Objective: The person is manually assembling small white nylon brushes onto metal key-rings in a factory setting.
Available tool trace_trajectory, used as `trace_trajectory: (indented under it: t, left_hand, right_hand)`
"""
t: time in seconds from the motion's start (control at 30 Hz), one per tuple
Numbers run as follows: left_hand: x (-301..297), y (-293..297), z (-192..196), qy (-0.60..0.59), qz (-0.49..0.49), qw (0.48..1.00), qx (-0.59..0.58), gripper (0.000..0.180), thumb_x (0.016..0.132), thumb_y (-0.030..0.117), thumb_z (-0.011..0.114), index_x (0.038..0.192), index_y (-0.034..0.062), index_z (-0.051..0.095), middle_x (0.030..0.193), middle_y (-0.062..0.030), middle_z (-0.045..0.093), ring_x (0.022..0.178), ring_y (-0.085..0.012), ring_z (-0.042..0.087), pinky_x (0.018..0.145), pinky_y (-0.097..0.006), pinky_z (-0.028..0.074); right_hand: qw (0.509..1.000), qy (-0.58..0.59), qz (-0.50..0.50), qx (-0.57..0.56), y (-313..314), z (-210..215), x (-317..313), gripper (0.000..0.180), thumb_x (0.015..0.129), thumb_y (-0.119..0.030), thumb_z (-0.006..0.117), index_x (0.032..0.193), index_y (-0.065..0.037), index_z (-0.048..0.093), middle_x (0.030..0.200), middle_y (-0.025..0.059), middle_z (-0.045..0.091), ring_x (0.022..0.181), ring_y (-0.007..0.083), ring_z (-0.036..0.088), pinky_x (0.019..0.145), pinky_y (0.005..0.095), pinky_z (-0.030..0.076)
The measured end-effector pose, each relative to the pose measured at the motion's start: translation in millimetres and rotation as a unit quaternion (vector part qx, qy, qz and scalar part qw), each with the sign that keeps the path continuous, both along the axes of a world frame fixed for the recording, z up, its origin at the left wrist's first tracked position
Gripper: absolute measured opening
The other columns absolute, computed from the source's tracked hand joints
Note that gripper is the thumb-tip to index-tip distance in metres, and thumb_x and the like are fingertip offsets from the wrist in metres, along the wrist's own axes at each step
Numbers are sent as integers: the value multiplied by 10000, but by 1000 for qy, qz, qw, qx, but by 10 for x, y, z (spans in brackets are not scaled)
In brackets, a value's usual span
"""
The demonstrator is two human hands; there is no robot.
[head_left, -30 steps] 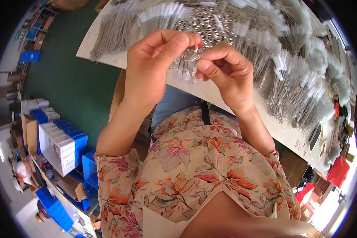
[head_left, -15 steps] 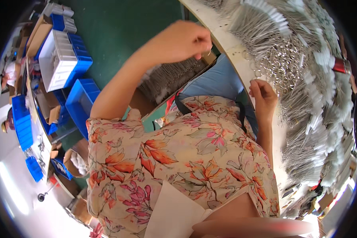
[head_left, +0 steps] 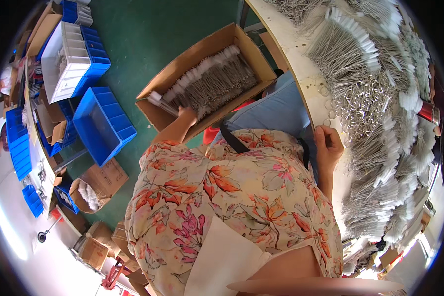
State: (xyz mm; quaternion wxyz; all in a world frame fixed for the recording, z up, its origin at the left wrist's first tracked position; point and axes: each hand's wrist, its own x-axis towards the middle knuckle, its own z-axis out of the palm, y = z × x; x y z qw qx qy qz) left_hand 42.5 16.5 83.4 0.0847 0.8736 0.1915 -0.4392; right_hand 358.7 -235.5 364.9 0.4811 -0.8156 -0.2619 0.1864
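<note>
Bundles of thin metal wires with white tags are packed in an open cardboard box on the green floor, at about eleven o'clock from the body. The left hand is lowered over the near edge of the box and is touching the wires at their lower end; whether its fingers are closed on anything cannot be told, since they are hidden among the wires. A second ago both hands were raised together over the table with a small piece pinched between them; half a second ago the left arm was swung out to the side. So a piece appears to have been carried from the table to the box, and it is judged that one handling round is being finished.

The right hand is laid loosely open on the edge of the white table at three o'clock, with nothing seen gripped. Just beyond its fingertips a loose heap of metal rings is spread, ringed by many more tagged wire bundles.

At nine to ten o'clock blue bins and a white tray are set on the floor.
</note>
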Motion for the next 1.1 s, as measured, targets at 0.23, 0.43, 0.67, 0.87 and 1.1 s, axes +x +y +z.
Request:
trace_trajectory:
  t: [0.23, 0.43, 0.67, 0.87, 1.1]
  left_hand:
    - [164, -86, -402, -61, 230, 960, -147, 346, 783, 298, 592, 1000, 32, 634, 955, -214, 613, 960, -335, 584, 814, -397, 463]
    - [1334, 829, 1650, -313, 507, 656, -464, 237, 825, 212, 580, 892, -11, 625, 831, -99, 647, 764, -168, 631, 674, -287, 506]
    - [3540, 1077, 4260, -453, 171, 766, -422, 258, 868, 183, 555, 1007, -33, 587, 908, -83, 627, 830, -157, 609, 745, -287, 496]
    - [5695, 1274, 4327, -488, 101, 834, -238, 294, 873, 227, 547, 1065, 6, 575, 968, -77, 627, 863, -169, 618, 744, -299, 491]
    - [6348, 926, 4136, -486, 32, 833, 263, 317, 795, 335, 581, 970, 76, 640, 1003, -179, 625, 949, -351, 592, 802, -437, 475]
  right_hand:
    - [1000, -5, 13, 6, 116, 116, 17, 54, 803, -53, 643, 822, -3, 635, 683, 12, 577, 596, 65, 512, 552, 198, 414]
    - [976, 206, 69, 9, -172, 295, 289, 53, 788, -54, 645, 820, -12, 638, 753, 22, 609, 691, 79, 559, 629, 226, 454]
    - [914, 342, 46, 213, -652, 710, 611, 72, 827, -31, 599, 871, 23, 618, 788, 45, 592, 698, 100, 557, 618, 237, 459]
    - [908, 283, -36, 307, -1107, 912, 721, 84, 822, -18, 586, 867, 50, 609, 795, 81, 585, 701, 130, 563, 619, 248, 462]
    - [908, 291, -82, 289, -1346, 880, 741, 131, 814, -77, 626, 876, 38, 621, 829, 87, 586, 721, 135, 566, 641, 248, 467]
